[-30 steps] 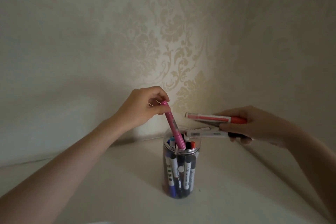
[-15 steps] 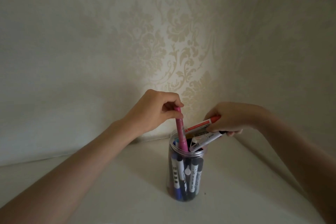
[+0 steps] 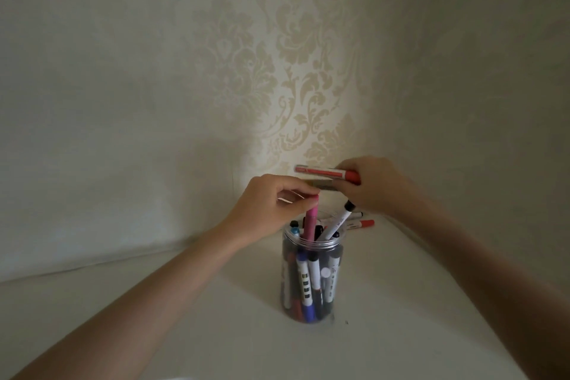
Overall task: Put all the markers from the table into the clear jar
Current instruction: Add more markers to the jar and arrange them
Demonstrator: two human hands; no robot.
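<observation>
The clear jar [image 3: 311, 302] stands on the white table, packed with several upright markers. My left hand [image 3: 271, 203] pinches the top of a pink marker [image 3: 311, 224] that stands nearly upright in the jar's mouth. A white marker with a black cap [image 3: 337, 224] leans out of the jar to the right, free of any hand. Above and behind the jar, my right hand [image 3: 376, 185] grips a red-capped marker [image 3: 327, 174] held level, with a darker marker [image 3: 322, 184] under it. Two markers [image 3: 361, 223] lie on the table behind the jar.
The white table [image 3: 216, 333] fits into a corner of walls with patterned wallpaper [image 3: 293, 71] close behind and to the right of the jar. My forearms cross the table from both lower corners.
The white black-capped marker left my right hand and now leans in the jar. My right hand rose with the red marker turned level. The pink marker went a little deeper and more upright.
</observation>
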